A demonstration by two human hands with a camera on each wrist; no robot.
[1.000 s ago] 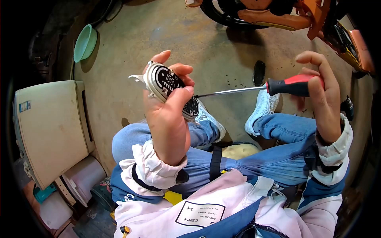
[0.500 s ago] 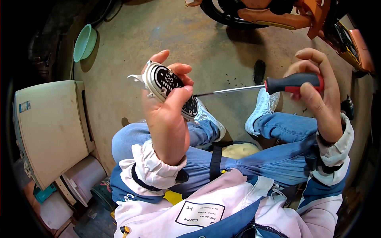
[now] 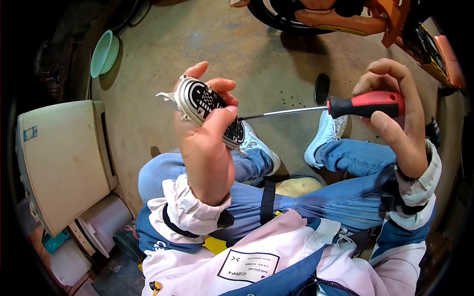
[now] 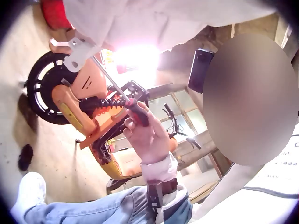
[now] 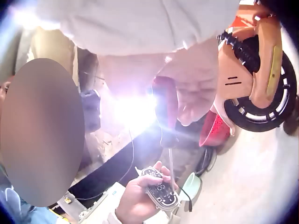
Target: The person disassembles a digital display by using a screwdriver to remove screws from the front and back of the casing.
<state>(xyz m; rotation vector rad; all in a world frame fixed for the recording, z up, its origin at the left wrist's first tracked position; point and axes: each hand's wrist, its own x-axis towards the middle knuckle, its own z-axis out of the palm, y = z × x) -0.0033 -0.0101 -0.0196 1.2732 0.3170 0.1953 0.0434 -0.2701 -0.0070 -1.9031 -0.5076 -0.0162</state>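
Observation:
My left hand (image 3: 207,150) holds an oval instrument display (image 3: 203,98), its thumb lying across the black face with white markings. A pale rim with small mounting tabs runs round the display, and one larger bracket juts from its left end. My right hand (image 3: 414,121) grips a screwdriver (image 3: 366,103) by its red and black handle, thumb below and fingers behind it. The metal shaft points left, with its tip at the display's right edge, close to the left thumb. In the right wrist view, the shaft reaches the edge of the display (image 5: 161,190); the tip itself is hidden.
An orange motorbike or scooter (image 3: 340,22) stands ahead on the concrete floor. To the left are a cream box (image 3: 66,158), a white bucket (image 3: 106,219) and a green basin (image 3: 105,54). White shoes (image 3: 326,133) and jeans-clad legs lie below the hands. A dark oblong thing (image 3: 322,89) lies on the floor.
The screwdriver handle has rolled in my right fingers, its upper side going from red to black and back to red. My left hand and the display have shifted slightly left.

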